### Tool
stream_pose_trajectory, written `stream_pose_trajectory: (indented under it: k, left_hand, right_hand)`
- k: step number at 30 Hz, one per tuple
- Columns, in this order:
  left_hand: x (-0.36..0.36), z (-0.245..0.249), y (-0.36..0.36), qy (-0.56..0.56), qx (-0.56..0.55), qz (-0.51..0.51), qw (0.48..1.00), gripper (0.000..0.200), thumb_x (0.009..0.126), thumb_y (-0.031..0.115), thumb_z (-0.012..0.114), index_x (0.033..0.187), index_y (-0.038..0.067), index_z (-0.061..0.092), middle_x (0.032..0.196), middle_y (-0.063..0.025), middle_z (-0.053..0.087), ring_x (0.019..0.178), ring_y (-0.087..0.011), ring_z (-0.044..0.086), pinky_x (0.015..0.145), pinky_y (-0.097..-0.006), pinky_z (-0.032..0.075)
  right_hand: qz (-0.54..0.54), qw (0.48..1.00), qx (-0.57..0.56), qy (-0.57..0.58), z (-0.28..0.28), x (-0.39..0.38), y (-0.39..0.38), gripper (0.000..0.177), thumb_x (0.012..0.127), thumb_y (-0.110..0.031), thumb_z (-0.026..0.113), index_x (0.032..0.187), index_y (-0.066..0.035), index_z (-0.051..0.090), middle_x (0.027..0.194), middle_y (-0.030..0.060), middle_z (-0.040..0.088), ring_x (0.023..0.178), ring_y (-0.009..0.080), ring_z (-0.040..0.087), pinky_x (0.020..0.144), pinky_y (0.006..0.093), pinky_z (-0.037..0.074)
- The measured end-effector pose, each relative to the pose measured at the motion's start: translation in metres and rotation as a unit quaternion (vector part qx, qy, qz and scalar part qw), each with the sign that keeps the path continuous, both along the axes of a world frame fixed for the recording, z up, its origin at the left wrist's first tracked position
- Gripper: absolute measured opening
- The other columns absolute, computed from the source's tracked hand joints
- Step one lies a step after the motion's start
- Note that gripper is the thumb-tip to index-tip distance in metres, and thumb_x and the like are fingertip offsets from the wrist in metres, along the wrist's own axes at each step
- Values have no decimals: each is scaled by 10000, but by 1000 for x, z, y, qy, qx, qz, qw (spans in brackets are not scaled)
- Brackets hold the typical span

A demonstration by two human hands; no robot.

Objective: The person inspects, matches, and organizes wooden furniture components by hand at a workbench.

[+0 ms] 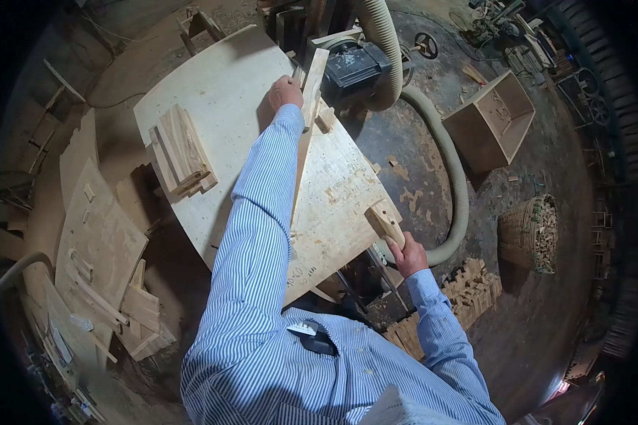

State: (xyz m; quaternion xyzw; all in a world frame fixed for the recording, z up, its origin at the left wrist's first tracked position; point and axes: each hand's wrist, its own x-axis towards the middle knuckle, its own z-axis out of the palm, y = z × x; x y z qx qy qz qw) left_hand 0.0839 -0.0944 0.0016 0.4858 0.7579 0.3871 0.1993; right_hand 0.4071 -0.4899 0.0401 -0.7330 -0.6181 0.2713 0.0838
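My right hand (pixel 410 256) is closed around the narrow end of a shaped wooden piece (pixel 385 221), which has dark holes near its wide end. The piece is at the near right edge of the pale worktable (pixel 347 188). My left hand (pixel 286 93) reaches far across the table, its fingers curled beside an upright wooden fence (pixel 315 88). What those fingers hold, if anything, is hidden. A small wood block (pixel 325 120) sits against the far side of the fence.
A stack of wood strips (pixel 181 152) lies on the table's left part. Behind the fence stand a dark motor (pixel 354 69) and a ribbed hose (pixel 461 205). On the floor are a wooden box (pixel 485 124), a basket of offcuts (pixel 524 230) and piled wood pieces (pixel 468 290).
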Motion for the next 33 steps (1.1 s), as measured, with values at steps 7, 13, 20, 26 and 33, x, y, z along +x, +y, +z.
stream_pose_trajectory:
  k: [7, 13, 20, 26, 33]
  left_hand:
    - [-9, -14, 9, -10, 7, -22, 1000, 189, 925, 261, 668, 942, 105, 772, 1011, -174, 746, 1011, -355, 694, 907, -469, 541]
    - [0, 9, -22, -31, 80, -19, 996, 196, 907, 260, 698, 977, 86, 755, 970, -118, 728, 1046, -299, 619, 957, -414, 501]
    - [-1, 11, -21, -44, 75, -6, 996, 242, 895, 260, 721, 1053, 84, 771, 974, -118, 726, 1076, -289, 603, 977, -397, 492]
    - [7, 23, -9, -65, 56, -15, 996, 212, 868, 238, 742, 1004, 77, 768, 969, -151, 771, 983, -320, 710, 916, -432, 539]
    - [2, 3, 17, -280, 70, 111, 951, 161, 840, 137, 781, 971, 49, 753, 950, -155, 765, 900, -274, 735, 781, -403, 586]
  right_hand:
    - [-5, 1000, -5, 0, 3, -8, 6, 453, 1012, -460, 620, 1047, -9, 593, 850, 280, 702, 829, 484, 698, 735, 540, 536]
    - [-14, 1000, 8, 1, -10, -15, 2, 455, 1002, -462, 629, 1071, -13, 605, 843, 281, 700, 839, 480, 702, 743, 542, 539]
    - [-7, 999, 30, 24, -7, -7, 2, 452, 995, -451, 644, 1077, -7, 620, 838, 280, 706, 829, 473, 711, 733, 540, 553]
    - [-20, 999, -4, 34, 4, -6, -2, 477, 990, -479, 645, 1081, -11, 618, 866, 280, 715, 844, 472, 715, 741, 550, 555]
    - [-10, 998, -31, 44, 22, 15, 3, 533, 983, -549, 625, 1101, -30, 618, 907, 276, 731, 868, 465, 726, 772, 535, 577]
